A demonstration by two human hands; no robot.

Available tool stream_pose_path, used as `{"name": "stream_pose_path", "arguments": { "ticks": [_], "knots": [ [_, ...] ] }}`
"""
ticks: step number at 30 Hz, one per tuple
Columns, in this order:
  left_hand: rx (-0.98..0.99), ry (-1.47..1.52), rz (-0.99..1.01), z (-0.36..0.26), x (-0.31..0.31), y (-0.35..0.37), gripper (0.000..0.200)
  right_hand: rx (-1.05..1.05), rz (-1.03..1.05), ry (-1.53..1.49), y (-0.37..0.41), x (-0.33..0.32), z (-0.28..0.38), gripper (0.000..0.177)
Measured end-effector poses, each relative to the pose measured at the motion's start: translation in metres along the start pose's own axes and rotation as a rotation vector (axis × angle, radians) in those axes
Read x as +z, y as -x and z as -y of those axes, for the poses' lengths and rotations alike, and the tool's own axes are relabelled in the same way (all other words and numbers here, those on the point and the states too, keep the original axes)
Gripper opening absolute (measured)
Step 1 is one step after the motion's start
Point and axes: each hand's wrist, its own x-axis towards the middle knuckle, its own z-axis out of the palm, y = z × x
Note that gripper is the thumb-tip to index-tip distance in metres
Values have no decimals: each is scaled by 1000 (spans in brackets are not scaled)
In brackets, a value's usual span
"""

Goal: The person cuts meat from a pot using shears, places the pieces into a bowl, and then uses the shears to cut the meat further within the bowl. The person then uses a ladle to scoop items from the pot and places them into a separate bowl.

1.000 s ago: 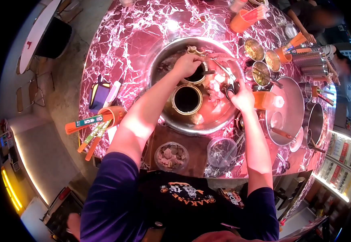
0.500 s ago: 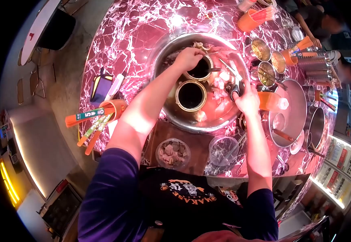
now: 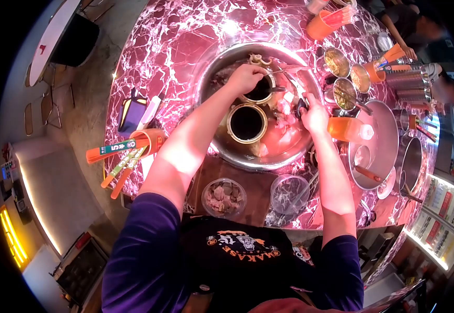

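Observation:
A wide metal basin (image 3: 258, 166) stands in front of me, with chunks of pale meat (image 3: 283, 122) along its right side. Two round pots (image 3: 246, 123) of dark liquid are set inside it. My left hand (image 3: 245, 79) is over the far pot, its fingers pinched on the end of a pinkish strip of meat (image 3: 292, 68) that stretches toward the right rim. Black-handled scissors (image 3: 301, 106) are in my right hand (image 3: 315, 117) at the basin's right side. Their blades point up and left, spread apart near the strip.
Before me sit a plastic tub of meat chunks (image 3: 224, 197) and a clear container (image 3: 289, 194). At right are an orange bottle (image 3: 349, 129), a large pan (image 3: 386, 141) and bowls of food (image 3: 344, 94). A chopstick cup (image 3: 154, 140) stands left. Another person's hand (image 3: 408, 52) is far right.
My right hand has shifted slightly up and left with the scissors. My left hand has dropped a little, still pinching above the far pot.

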Motion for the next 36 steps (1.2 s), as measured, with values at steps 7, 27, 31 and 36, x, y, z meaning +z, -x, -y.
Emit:
{"name": "stream_pose_path", "arguments": {
  "ticks": [7,27,31,36],
  "knots": [
    [-356,500,44,-52,-14,21,26,100,55,-120,49,-30,-11,48],
    [-605,814,279,-9,-59,437,25,-29,490,-127,361,-95,104,48],
    [-467,571,139,21,-46,468,24,-100,471,-50,387,-87,108,46],
    [59,-97,-204,10,-52,484,26,41,514,261,403,-126,148,63]
  ]
}}
